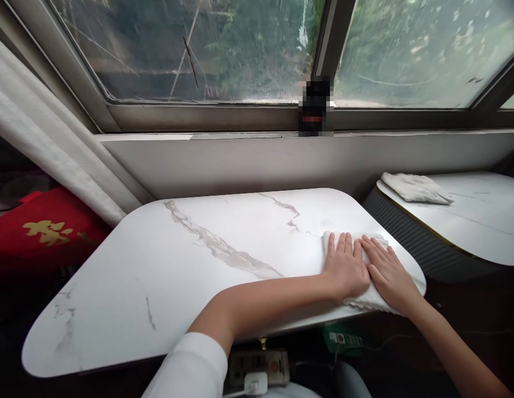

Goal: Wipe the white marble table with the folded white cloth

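A folded white cloth lies at the right end of a white marble-patterned tabletop. My left hand rests flat on the cloth with fingers stretched out, pointing away from me. Beside it, my right hand also presses flat on the cloth, angled inward from the right. The two hands touch or nearly touch along their inner edges. Part of the cloth is hidden under the palms, and its front edge hangs at the table's near rim.
Another white cloth sits on a second marble-patterned top at the right. A grey window frame runs behind. A white curtain and red fabric are at left. Below the near edge is a power strip with a white plug.
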Demonstrator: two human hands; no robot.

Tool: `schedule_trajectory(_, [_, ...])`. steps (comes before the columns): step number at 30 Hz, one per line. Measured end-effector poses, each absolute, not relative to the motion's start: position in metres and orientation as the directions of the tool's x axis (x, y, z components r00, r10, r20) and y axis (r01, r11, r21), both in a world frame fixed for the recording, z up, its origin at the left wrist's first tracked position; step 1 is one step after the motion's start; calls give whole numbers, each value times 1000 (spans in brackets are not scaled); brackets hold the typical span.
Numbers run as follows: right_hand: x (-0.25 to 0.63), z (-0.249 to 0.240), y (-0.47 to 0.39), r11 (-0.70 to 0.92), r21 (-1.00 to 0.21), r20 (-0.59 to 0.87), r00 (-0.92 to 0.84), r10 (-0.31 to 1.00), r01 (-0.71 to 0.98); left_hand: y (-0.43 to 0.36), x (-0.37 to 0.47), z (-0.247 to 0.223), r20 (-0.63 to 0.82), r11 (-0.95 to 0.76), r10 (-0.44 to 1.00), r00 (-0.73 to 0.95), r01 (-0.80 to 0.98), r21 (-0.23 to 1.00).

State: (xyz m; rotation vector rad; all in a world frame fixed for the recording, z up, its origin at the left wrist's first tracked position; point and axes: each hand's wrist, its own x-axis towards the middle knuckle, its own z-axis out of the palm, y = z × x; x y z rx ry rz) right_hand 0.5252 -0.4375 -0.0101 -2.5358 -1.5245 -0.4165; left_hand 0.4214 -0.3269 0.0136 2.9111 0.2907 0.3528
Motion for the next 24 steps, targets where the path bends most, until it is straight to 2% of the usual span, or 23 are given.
schedule_trajectory(11, [570,6,-289,-502,-2,178,494,851,865,-195,480,7,202,-930,332,921,283,235])
schedule_trajectory(17, [598,2,-221,-471,-22,247,461,852,882,-136,506,7,202,-896,421,884,371,245])
schedule_trajectory(24, [611,3,-201,-410,-55,251,410,877,910,-122,515,4,249,-870,484,839,430,242])
